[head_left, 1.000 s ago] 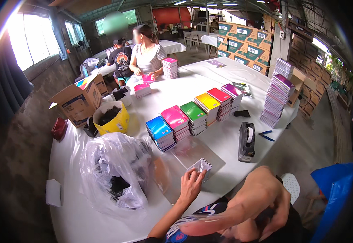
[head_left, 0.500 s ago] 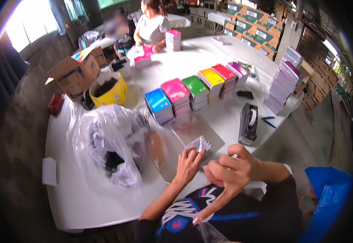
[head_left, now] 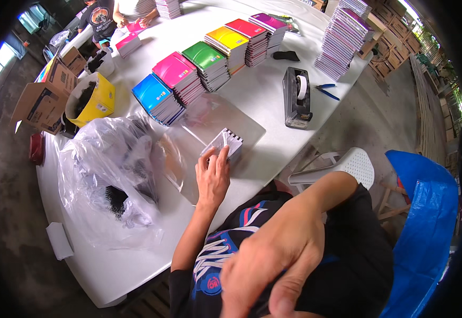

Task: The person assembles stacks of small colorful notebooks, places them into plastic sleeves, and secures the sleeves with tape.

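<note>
My left hand (head_left: 213, 177) reaches over the table, its fingers stretched and slightly apart. The fingertips rest on the near edge of a small white stack (head_left: 230, 139) with black binding-like marks along one side. That stack lies on a clear plastic sheet (head_left: 249, 127). My right hand (head_left: 273, 259) is raised close in front of my body, back upward and thumb pointing down; its other fingertips are hidden. Beyond the sheet stand stacked spiral notebooks with blue (head_left: 151, 98), pink (head_left: 173, 69), green (head_left: 203, 54), yellow (head_left: 227, 38), red (head_left: 247, 28) and purple (head_left: 268, 21) covers.
A bulky clear plastic bag (head_left: 109, 180) lies left of my left hand. Behind it are a yellow container (head_left: 96, 98) and an open carton (head_left: 45, 103). A black tape dispenser (head_left: 298, 100), blue-handled pliers (head_left: 326, 91) and tall notebook stack (head_left: 342, 42) stand right. Another person's hands (head_left: 135, 24) hold something pink.
My right hand has moved down and nearer to my body, turning its back upward. The left fingers have straightened on the small stack. The view has shifted downward and right.
</note>
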A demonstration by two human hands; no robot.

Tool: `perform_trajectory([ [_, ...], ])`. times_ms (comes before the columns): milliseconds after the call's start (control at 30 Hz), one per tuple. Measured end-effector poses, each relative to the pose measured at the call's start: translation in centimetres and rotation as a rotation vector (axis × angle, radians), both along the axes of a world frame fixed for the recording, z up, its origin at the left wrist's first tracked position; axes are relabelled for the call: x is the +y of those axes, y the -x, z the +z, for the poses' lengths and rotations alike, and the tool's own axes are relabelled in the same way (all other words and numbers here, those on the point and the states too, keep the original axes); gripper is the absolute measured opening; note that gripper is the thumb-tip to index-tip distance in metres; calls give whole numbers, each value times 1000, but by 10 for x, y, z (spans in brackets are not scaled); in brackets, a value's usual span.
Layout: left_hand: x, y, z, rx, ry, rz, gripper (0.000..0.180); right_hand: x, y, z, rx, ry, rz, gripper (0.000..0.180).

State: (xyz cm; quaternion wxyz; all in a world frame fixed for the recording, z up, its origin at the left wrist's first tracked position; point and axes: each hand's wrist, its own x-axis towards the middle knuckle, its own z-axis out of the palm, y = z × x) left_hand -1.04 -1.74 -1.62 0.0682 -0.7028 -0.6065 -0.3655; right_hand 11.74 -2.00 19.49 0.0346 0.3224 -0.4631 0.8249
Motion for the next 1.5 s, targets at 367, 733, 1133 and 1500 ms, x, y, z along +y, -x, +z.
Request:
perform_trajectory([
  [367,2,-2,4,12,-51,13,48,23,22,4,10,18,183,16],
  [733,-2,1,-2,-155,11,-11,63,47,-19,-12,-143,-280,-578,13],
  [1133,4,2,-6,-238,-138,-62,85,54,1,-175,-1041,246,-1405,23],
  [1500,-2,3,3,-134,93,32,50,42,3,-201,-1072,321,-1451,29],
])
